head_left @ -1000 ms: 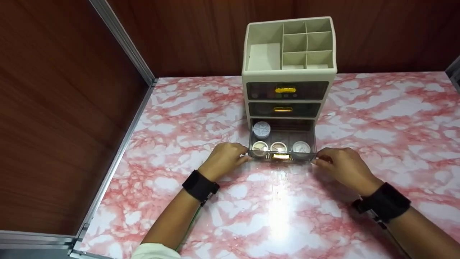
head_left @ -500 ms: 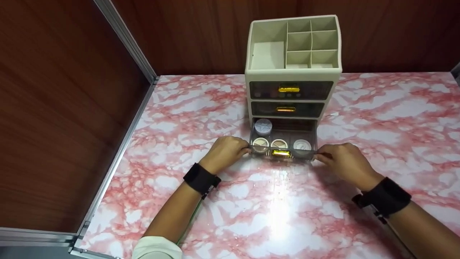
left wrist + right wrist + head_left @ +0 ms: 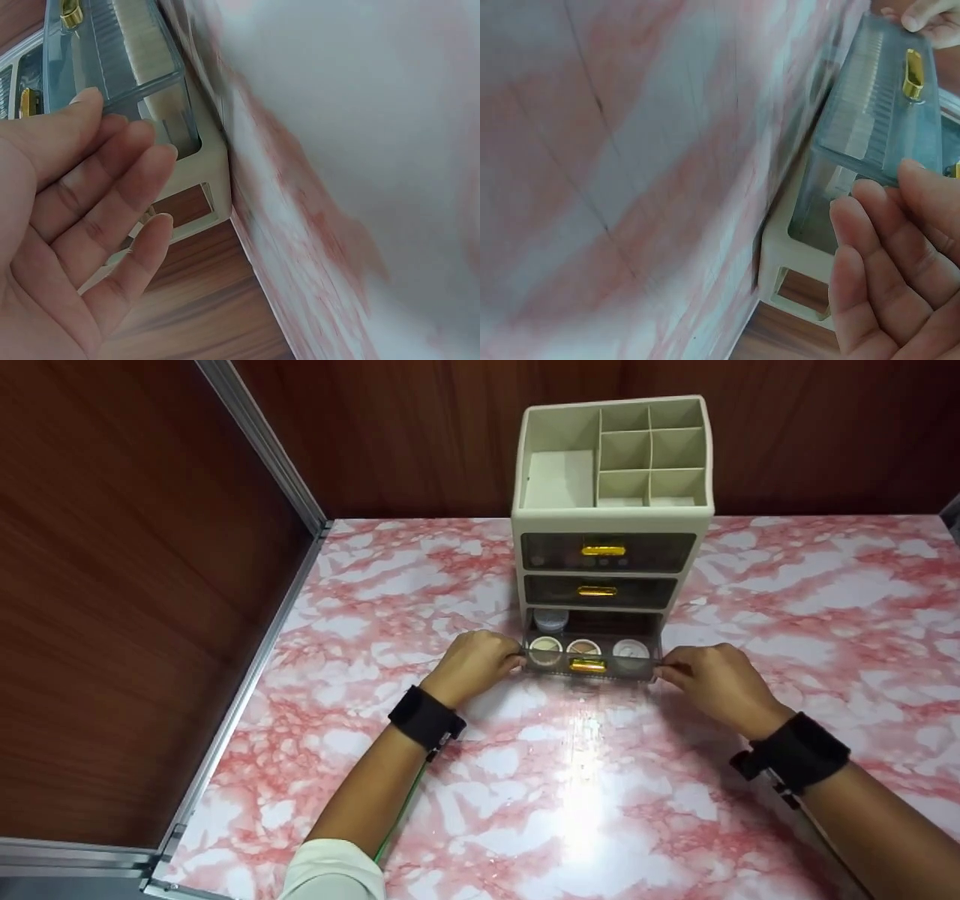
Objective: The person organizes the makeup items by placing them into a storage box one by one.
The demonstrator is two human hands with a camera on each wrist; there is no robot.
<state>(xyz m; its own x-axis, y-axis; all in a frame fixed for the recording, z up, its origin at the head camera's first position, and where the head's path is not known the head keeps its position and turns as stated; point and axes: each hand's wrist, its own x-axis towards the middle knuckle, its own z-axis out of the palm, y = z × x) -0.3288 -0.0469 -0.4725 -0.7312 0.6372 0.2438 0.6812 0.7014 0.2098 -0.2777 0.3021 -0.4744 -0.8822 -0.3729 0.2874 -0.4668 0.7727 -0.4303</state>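
Note:
A cream desktop organizer [image 3: 611, 521] stands at the back of the table, its lowest see-through drawer [image 3: 555, 666] partly pulled out. My left hand [image 3: 472, 664] pinches the drawer's left front corner, thumb on the front face and fingers along the side, as the left wrist view shows. At the opposite front corner, my right hand [image 3: 716, 686] pinches the drawer in the same way. Inside sit a pale pan pot [image 3: 545, 649], a brown-and-white pan pot [image 3: 583, 651], a white round jar [image 3: 631, 651] and, farther back, a grey-lidded jar [image 3: 551, 620], partly hidden under the frame.
Two upper drawers with gold handles [image 3: 603, 550] are closed, and small items show dimly behind the top one. Open compartments [image 3: 625, 450] form the organizer's top. A dark wood panel [image 3: 412, 442] rises behind it, another stands at the left, and the table [image 3: 360, 622] has a pink marbled surface.
Both hands have moved forward with the lowest drawer, which has slid farther into the organizer. The grey-lidded jar at its back is now partly covered by the frame above.

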